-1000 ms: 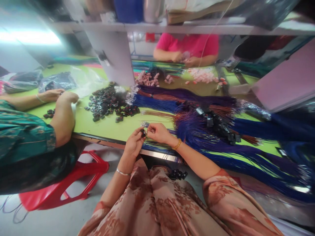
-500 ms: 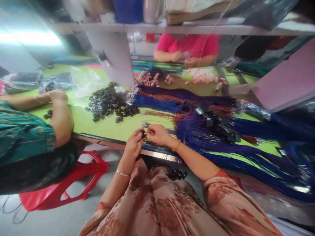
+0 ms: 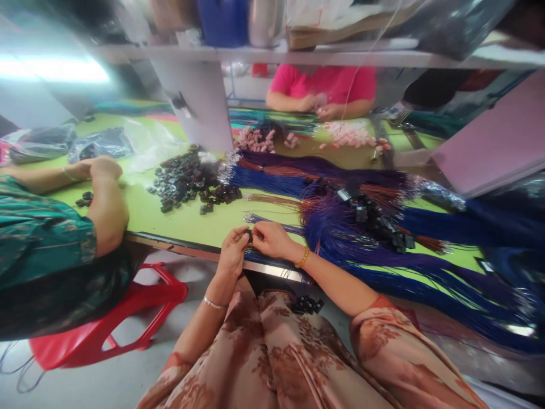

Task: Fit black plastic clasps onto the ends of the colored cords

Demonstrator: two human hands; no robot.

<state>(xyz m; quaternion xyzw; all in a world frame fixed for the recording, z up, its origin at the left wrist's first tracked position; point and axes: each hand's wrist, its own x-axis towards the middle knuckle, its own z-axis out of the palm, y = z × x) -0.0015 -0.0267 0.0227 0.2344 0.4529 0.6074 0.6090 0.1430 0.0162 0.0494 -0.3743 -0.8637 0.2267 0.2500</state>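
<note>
In my left hand (image 3: 233, 250) a small black plastic connector (image 3: 248, 235) is pinched between thumb and fingertips, just above the table's front edge. My right hand (image 3: 272, 238) meets it from the right, its thumb and forefinger closed against the connector. Whatever those right fingertips hold is too small to make out. Dark blue wires (image 3: 272, 257) pass below the right hand along the edge. Just beyond my hands lies a thin bundle of wires with metal terminal ends (image 3: 251, 217). Farther off is a pile of black connectors (image 3: 183, 176).
Long blue wire bundles (image 3: 336, 227) spread to the right, with black connectors (image 3: 378, 221) on top. A co-worker's arm (image 3: 106, 199) rests at the left, above a red stool (image 3: 162, 289). Across the table, a person in pink (image 3: 323, 88) works behind pink connectors (image 3: 351, 134). A shelf (image 3: 264, 55) crosses overhead.
My hands have shifted slightly downward in view, and the right fingers have closed further over the connector. The connector stays in my left hand.
</note>
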